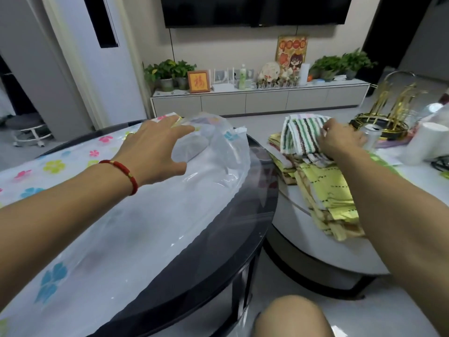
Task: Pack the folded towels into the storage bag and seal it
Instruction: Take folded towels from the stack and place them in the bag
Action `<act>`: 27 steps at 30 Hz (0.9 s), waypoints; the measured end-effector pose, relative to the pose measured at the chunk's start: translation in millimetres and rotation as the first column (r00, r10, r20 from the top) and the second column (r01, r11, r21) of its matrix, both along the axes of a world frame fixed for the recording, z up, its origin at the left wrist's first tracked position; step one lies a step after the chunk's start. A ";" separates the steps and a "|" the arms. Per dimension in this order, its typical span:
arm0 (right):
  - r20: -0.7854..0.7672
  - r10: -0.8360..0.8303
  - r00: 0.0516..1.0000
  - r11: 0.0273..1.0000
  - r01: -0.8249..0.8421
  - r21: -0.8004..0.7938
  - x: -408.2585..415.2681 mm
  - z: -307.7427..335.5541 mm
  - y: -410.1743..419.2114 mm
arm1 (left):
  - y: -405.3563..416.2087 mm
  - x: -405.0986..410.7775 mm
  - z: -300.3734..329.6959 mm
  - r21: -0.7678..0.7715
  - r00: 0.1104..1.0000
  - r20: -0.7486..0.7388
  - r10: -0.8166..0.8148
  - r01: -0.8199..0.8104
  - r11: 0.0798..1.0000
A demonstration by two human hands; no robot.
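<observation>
One head-worn view, wide-angle, looking forward and down.

The camera sits above both forearms, close over the dark round table (pixel 243 215), facing the far wall with its TV cabinet (pixel 255 99). Beyond the left hand (pixel 155 152) fingertips lies the storage bag (pixel 213 152); the right hand (pixel 340 139) fingers meet the striped towel (pixel 301 135). A knee shows at the bottom edge.
</observation>
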State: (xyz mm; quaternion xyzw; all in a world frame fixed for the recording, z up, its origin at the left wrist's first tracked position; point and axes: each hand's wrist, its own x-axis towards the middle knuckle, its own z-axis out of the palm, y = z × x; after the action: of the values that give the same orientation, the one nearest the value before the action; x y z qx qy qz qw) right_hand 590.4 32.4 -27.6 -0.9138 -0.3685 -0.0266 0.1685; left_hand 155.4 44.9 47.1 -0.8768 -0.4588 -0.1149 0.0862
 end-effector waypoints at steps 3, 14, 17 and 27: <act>-0.026 -0.017 1.000 1.000 0.017 -0.007 7.2 7.6 5.7 | 3.6 3.5 -0.9 -0.024 1.000 -0.020 0.022 -0.023 0.999; -0.347 0.295 0.890 0.942 -0.210 0.261 -9.0 59.4 -11.6 | -23.8 -25.0 -4.1 -0.058 0.998 -0.013 0.064 -0.065 0.996; -0.545 0.437 0.716 0.877 -0.207 0.433 -37.1 76.7 -29.0 | -39.5 -40.5 -6.7 -0.077 0.993 -0.029 0.117 -0.119 0.990; -0.874 0.486 -0.003 0.701 -0.596 0.392 -177.4 80.5 -110.9 | -78.3 -115.0 1.6 -0.085 0.940 -0.252 0.230 -0.259 0.962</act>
State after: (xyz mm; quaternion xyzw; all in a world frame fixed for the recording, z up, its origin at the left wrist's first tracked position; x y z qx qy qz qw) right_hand 412.9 -78.4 52.8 -0.5257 -0.5116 0.6068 0.3061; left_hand 40.5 -33.4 48.7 -0.8239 -0.5564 0.0307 0.1030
